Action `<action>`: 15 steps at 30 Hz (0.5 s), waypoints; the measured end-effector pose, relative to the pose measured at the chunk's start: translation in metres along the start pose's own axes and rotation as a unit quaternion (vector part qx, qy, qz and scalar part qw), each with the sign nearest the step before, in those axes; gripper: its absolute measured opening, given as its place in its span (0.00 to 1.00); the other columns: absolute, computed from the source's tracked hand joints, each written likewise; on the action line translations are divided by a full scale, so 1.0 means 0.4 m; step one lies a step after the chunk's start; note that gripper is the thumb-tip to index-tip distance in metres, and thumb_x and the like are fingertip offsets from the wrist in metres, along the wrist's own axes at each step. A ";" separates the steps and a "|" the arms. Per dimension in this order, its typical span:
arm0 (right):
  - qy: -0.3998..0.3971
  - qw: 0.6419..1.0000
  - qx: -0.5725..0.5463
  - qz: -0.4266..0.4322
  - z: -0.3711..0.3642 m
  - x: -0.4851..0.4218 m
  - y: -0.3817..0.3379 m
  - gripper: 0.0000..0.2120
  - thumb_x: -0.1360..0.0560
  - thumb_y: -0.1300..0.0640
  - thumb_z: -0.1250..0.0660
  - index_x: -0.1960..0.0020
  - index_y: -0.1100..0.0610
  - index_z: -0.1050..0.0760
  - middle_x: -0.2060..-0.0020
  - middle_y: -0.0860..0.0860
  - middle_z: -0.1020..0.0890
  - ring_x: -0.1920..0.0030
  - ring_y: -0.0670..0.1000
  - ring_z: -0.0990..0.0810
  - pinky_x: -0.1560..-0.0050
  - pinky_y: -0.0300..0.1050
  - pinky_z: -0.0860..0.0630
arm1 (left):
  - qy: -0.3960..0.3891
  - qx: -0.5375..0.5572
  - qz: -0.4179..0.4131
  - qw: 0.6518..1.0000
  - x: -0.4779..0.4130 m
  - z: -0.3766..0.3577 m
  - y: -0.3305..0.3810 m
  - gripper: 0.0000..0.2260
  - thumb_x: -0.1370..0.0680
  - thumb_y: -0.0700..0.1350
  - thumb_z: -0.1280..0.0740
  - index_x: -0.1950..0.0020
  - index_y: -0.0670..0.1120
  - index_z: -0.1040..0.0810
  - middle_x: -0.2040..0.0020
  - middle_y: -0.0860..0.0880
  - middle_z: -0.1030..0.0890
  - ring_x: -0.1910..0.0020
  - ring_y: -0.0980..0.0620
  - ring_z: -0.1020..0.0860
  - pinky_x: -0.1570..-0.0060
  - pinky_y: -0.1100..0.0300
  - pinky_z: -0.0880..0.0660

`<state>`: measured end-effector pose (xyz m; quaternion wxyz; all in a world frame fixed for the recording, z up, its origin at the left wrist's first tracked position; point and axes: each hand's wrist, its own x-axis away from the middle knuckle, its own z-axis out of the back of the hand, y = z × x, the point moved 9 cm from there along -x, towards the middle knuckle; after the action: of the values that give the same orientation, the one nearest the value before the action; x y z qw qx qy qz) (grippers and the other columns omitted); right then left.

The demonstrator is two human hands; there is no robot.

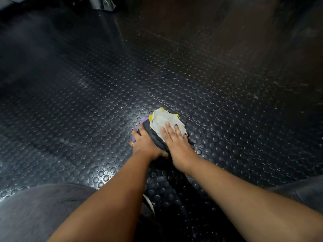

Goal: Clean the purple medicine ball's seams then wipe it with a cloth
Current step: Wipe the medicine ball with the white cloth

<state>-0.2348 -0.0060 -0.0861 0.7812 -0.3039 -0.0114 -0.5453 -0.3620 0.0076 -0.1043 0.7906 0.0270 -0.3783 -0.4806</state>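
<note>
Purple ball (pixel 142 122) under cloth (pixel 160 119) (crumpled, pale)

Black rubber floor (pixel 227 84) with raised round studs spreads across the room, laid in tiles whose joints show as faint lines. A grey metal foot (pixel 103 3) stands at the far edge. A grey trouser knee (pixel 35 210) fills the near left corner, with a white strip (pixel 148 203) beside it.

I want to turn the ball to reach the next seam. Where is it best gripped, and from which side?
Probably the bare purple left flank of the ball, approached from the left, where the left hand cups it. The cloth drapes the top under the flat right hand, so a grip there would likely slide on fabric.
</note>
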 end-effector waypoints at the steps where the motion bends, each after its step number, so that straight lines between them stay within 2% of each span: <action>1: 0.003 1.000 0.006 0.007 -0.006 0.015 -0.001 0.46 0.28 0.74 0.44 0.22 0.48 0.67 0.25 0.46 0.70 0.24 0.54 0.68 0.24 0.60 0.57 | -0.002 0.002 0.001 1.000 -0.002 0.003 -0.004 0.70 0.45 0.52 0.14 0.20 0.51 0.64 0.19 0.47 0.61 0.22 0.33 0.52 0.28 0.42 0.38; 3: 0.008 1.000 0.019 0.010 -0.015 0.027 -0.003 0.46 0.28 0.75 0.46 0.22 0.48 0.67 0.25 0.46 0.70 0.24 0.54 0.69 0.24 0.59 0.59 | 0.001 0.004 -0.006 1.000 -0.003 0.004 -0.010 0.70 0.45 0.51 0.14 0.20 0.51 0.63 0.20 0.47 0.61 0.22 0.34 0.52 0.27 0.43 0.39; 6: 0.006 1.000 0.009 -0.004 -0.006 -0.007 -0.013 0.45 0.26 0.70 0.41 0.22 0.49 0.65 0.24 0.46 0.68 0.24 0.55 0.68 0.24 0.59 0.60 | 0.012 0.028 -0.014 0.999 -0.003 -0.008 -0.019 0.69 0.44 0.48 0.14 0.20 0.54 0.63 0.20 0.50 0.63 0.22 0.35 0.55 0.26 0.43 0.43; 7: 0.001 1.000 -0.014 -0.014 0.002 -0.027 -0.015 0.44 0.25 0.69 0.40 0.21 0.49 0.63 0.23 0.46 0.66 0.24 0.55 0.68 0.24 0.58 0.61 | 0.015 0.034 -0.012 0.999 -0.003 -0.014 -0.022 0.68 0.43 0.48 0.15 0.20 0.54 0.64 0.20 0.50 0.63 0.22 0.34 0.56 0.25 0.42 0.44; 10: -0.012 0.991 -0.124 -0.052 0.034 -0.097 -0.008 0.36 0.23 0.68 0.47 0.20 0.50 0.55 0.22 0.47 0.58 0.23 0.55 0.64 0.26 0.60 0.62 | 0.020 0.024 -0.009 0.999 -0.003 -0.024 -0.019 0.69 0.43 0.50 0.14 0.20 0.54 0.65 0.20 0.51 0.65 0.22 0.33 0.56 0.24 0.40 0.47; 12: -0.024 0.986 -0.152 -0.068 0.049 -0.140 0.008 0.30 0.20 0.63 0.48 0.21 0.49 0.51 0.21 0.46 0.55 0.22 0.54 0.62 0.26 0.61 0.62 | 0.020 0.011 -0.006 1.000 0.000 -0.030 -0.019 0.72 0.47 0.50 0.13 0.21 0.54 0.65 0.20 0.51 0.65 0.22 0.33 0.57 0.24 0.38 0.47; 15: -0.043 0.986 -0.137 -0.084 0.056 -0.192 0.032 0.25 0.17 0.53 0.49 0.21 0.45 0.49 0.22 0.42 0.53 0.22 0.52 0.60 0.27 0.66 0.59 | 0.026 0.015 -0.015 0.999 0.016 -0.038 -0.017 0.73 0.48 0.51 0.13 0.21 0.54 0.65 0.21 0.52 0.66 0.22 0.32 0.58 0.25 0.36 0.44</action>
<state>-0.2477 0.0726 -0.1004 0.6822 -0.4290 0.0045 -0.5921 -0.3558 -0.0059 -0.1143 0.7926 0.0570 -0.3646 -0.4855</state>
